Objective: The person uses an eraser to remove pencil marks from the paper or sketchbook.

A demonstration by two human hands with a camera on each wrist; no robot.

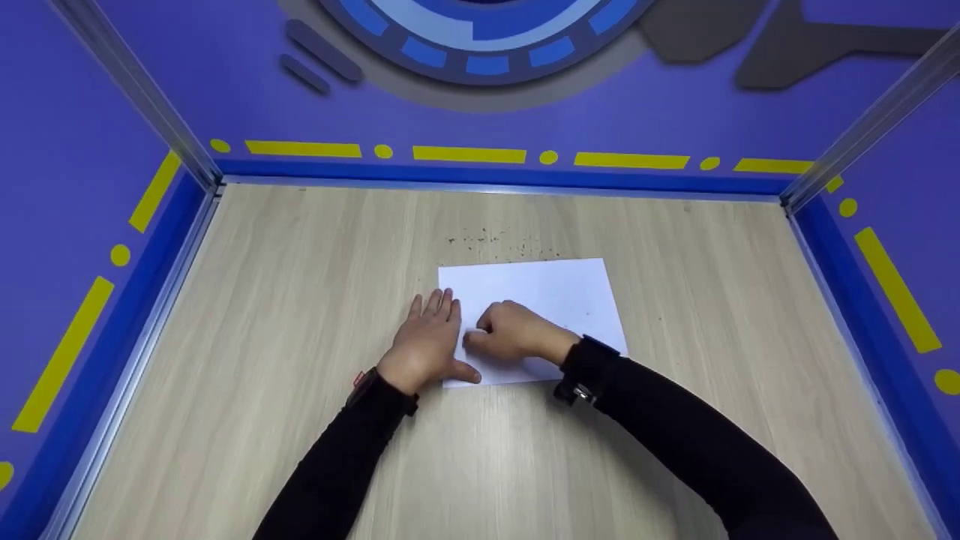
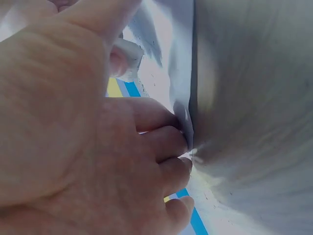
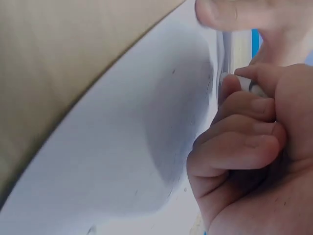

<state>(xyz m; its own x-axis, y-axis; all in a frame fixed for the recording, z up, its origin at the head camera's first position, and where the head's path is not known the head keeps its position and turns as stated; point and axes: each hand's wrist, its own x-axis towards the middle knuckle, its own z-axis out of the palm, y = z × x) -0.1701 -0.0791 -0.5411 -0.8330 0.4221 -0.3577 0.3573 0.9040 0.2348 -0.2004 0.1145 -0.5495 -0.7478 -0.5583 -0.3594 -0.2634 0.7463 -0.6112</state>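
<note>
A white sheet of paper [image 1: 540,289] lies on the wooden table. My left hand [image 1: 427,341] rests flat over its left edge, fingers straight and thumb spread onto the lower left corner. Just right of it, my right hand [image 1: 517,331] is curled low over the paper. Between its thumb and fingers it pinches a small white eraser [image 2: 132,53], mostly covered by the fingers in the right wrist view. A few dark specks [image 3: 173,71] dot the paper beside the right hand.
Dark crumbs [image 1: 487,238] are scattered on the table [image 1: 315,270] beyond the paper's far edge. Blue-purple panels with yellow markings [image 1: 469,154] enclose the table at the back, left and right, with metal rails along their feet.
</note>
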